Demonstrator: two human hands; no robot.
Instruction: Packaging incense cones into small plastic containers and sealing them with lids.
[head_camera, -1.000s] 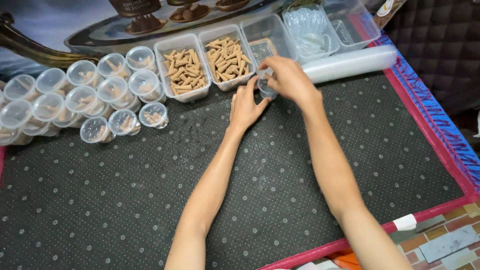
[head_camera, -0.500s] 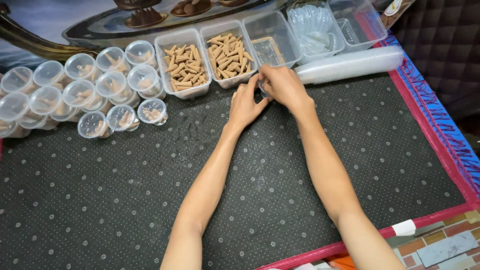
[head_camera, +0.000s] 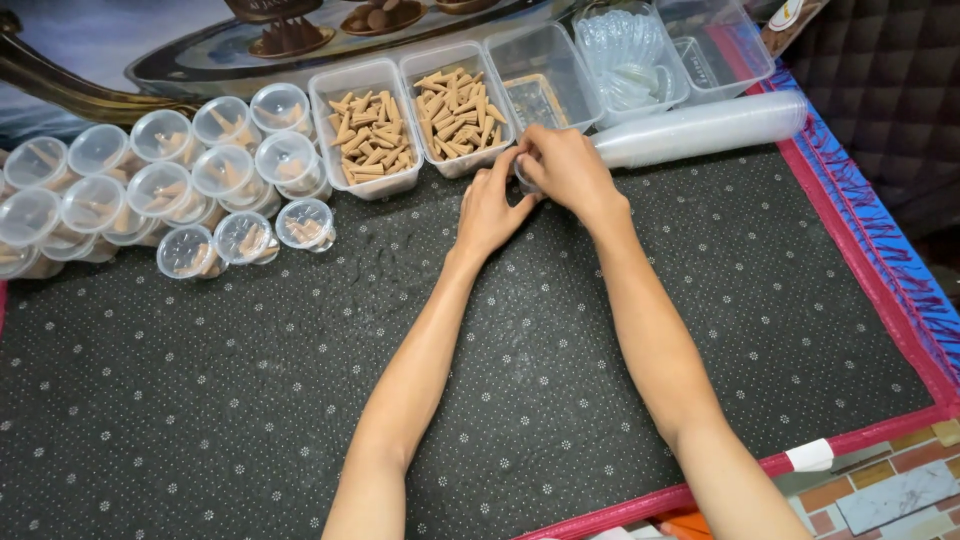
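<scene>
- Mat (head_camera: 300, 420), dark and dotted, covered the work surface; red border (head_camera: 880, 290) ran down its right side.
- Sleeve of stacked clear lids (head_camera: 700, 128) lay on its side along the far edge, long axis left to right, its near end just beside the right hand.
- Row of rectangular clear tubs stood at the far edge: two tubs of brown cones (head_camera: 365, 135) (head_camera: 458, 108), then a nearly bare tub (head_camera: 545, 85), then a tub of clear lids (head_camera: 630, 60).
- Cluster of lidded round cups (head_camera: 150, 185) sat far left, well apart from both hands.
- Small clear cup (head_camera: 522, 176) sat on the mat straight ahead of the person, just in front of the tubs, mostly hidden between the two hands.
- Right hand (head_camera: 565, 168) arched over the cup from above, fingers curled down onto its top; right hand was the nearer, resting on it.
- Left hand (head_camera: 490, 205) flanked the cup from the left, fingers partly spread, tips touching its side; whether it truly gripped, cannot tell.
- Cup too small and covered to judge a long axis or whether a lid was seated.
- Against the frame one second before: both hands remained joined at the same spot by the tubs; right hand had settled lower over the cup, and less of the cup showed.
</scene>
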